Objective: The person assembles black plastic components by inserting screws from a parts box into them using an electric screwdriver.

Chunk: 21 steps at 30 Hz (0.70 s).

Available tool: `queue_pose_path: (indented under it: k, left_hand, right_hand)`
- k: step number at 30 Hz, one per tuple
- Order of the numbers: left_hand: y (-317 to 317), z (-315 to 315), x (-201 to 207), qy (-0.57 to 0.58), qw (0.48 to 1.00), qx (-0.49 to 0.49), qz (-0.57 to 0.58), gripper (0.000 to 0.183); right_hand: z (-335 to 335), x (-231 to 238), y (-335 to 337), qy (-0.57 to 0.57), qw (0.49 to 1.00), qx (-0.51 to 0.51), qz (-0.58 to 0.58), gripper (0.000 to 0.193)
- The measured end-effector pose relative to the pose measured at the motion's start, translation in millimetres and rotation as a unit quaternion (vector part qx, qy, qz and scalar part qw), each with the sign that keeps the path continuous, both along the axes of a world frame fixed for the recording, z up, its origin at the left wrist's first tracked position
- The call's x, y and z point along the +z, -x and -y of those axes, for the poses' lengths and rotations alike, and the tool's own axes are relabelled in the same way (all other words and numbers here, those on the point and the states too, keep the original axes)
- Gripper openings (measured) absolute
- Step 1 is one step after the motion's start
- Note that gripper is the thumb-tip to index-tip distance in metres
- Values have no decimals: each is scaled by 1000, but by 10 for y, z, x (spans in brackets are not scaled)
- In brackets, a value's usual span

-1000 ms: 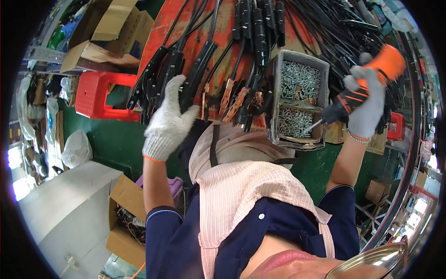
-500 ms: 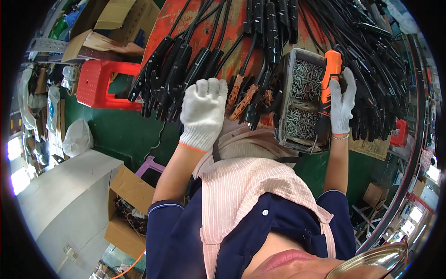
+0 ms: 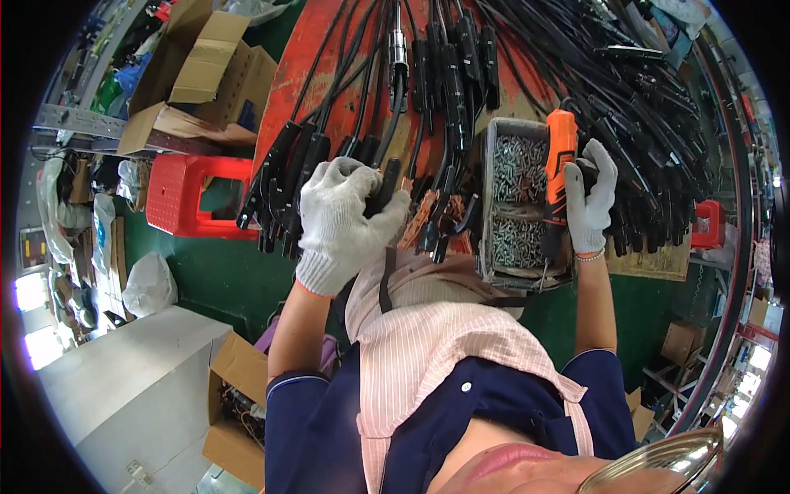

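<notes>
My left hand (image 3: 346,218), in a white knit glove, is closed with thumb and fingers around a black electrode holder (image 3: 388,183); the palm side is hidden. Beside it lie copper-coloured jaw pieces (image 3: 421,216) and more black handles (image 3: 284,177). My right hand (image 3: 591,198), gloved too, has its thumb apart from the fingers. It is at the right side of an orange electric screwdriver (image 3: 561,156), whose black nose points toward me; whether the thumb touches it I cannot tell. Under the screwdriver is a grey two-part bin (image 3: 487,198) of small metal screws (image 3: 518,169).
Black cables and handles (image 3: 642,165) heap up on the right of the worn red table (image 3: 288,90). A silver connector (image 3: 398,53) sits at the far middle. Left of the table stand a red stool (image 3: 177,196) and an open cardboard box (image 3: 202,70).
My left hand has turned and moved slightly toward me, and now grips a black electrode holder. My right hand and the screwdriver appear shifted left and nearer. A silver connector has come into view.
</notes>
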<state>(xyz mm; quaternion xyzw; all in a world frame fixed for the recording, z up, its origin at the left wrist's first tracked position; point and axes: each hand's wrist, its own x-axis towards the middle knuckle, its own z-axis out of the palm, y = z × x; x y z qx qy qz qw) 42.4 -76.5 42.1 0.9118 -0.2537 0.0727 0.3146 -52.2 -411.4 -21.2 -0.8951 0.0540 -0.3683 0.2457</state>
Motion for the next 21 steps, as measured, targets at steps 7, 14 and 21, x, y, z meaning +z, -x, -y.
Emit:
queue_pose_path:
  k: [7,14,21]
  left_hand:
    - [5,404,304,103,987,-26,119,21]
    - [46,406,304,146,986,-15,83,24]
    - [39,-68,50,110,991,67,36,24]
  right_hand:
    - [-560,535,-1460,-556,774,254,-165,50]
    - [-1135,82,-2469,-861,448,170,-169,49]
    - [-1470,116,-1980,-700,564,377,-223,20]
